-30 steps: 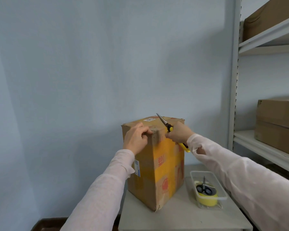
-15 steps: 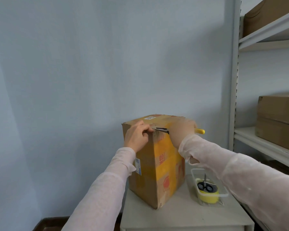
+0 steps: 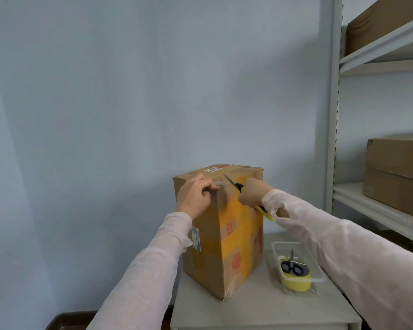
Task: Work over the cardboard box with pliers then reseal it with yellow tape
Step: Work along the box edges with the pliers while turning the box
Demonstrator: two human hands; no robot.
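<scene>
**Pliers nose aimed at the near top corner, beside the holding hand**

The cardboard box (image 3: 239, 234) stood upright on the bench (image 3: 260, 310), with one vertical edge turned toward the person. The left hand (image 3: 193, 198) gripped the box at its near top corner, the fingers curled over the edge there. The right hand (image 3: 253, 194) was clenched around the pliers (image 3: 234, 183), just to the right of that same corner.

The long axis of the pliers ran on a slant. The yellow handles came out below the right hand toward the near right, and the metal nose pointed up and to the far left, over the edge of the top face. The nose tip lay just beside the left fingertips (whether it touched the cardboard, I could not tell). The working point was therefore between the two hands, and I judge that the next move had to bring the nose down and to the left, carefully, because the holding fingers were so close.

The yellow tape (image 3: 296, 282) lay in a clear tray (image 3: 320, 278) on the bench, to the right of the box, with scissors (image 3: 292, 267) on top of it. It was untouched.
</scene>
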